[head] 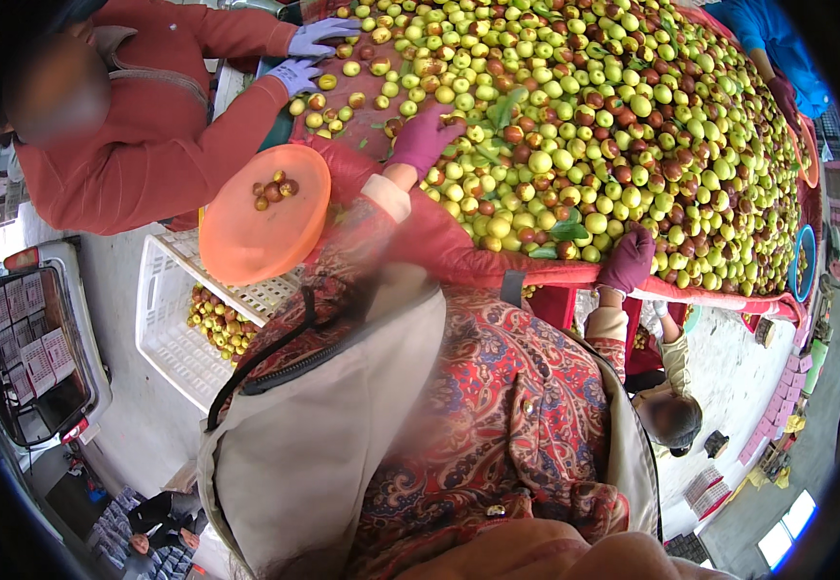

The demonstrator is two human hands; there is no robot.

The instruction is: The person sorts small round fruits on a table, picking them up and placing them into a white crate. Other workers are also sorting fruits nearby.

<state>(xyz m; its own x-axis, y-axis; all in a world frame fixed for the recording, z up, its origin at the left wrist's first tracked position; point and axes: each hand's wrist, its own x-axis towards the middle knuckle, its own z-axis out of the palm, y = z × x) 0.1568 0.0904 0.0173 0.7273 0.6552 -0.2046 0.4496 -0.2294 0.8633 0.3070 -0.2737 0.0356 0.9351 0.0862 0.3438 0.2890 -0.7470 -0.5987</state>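
Observation:
A broad heap of green and reddish-brown jujubes (579,138) covers a table lined with red padded cloth (449,246). My left hand (423,138), in a maroon knit glove, rests at the heap's left part, fingertips against the fruit. Whether a jujube is between those fingers is hard to make out. At the near edge of the heap, my right hand (626,261), gloved alike, is curled with its back toward me. Its fingers and anything in them are hidden. Green leaves (508,109) lie among the jujubes.
An orange plastic basin (264,232) with several jujubes sits left of me, above a white plastic crate (166,326) holding more. A co-worker's lavender-gloved hands (297,76) are at the table's left end. Another person's gloved hand (782,98) is at far right, near a blue basin (803,254).

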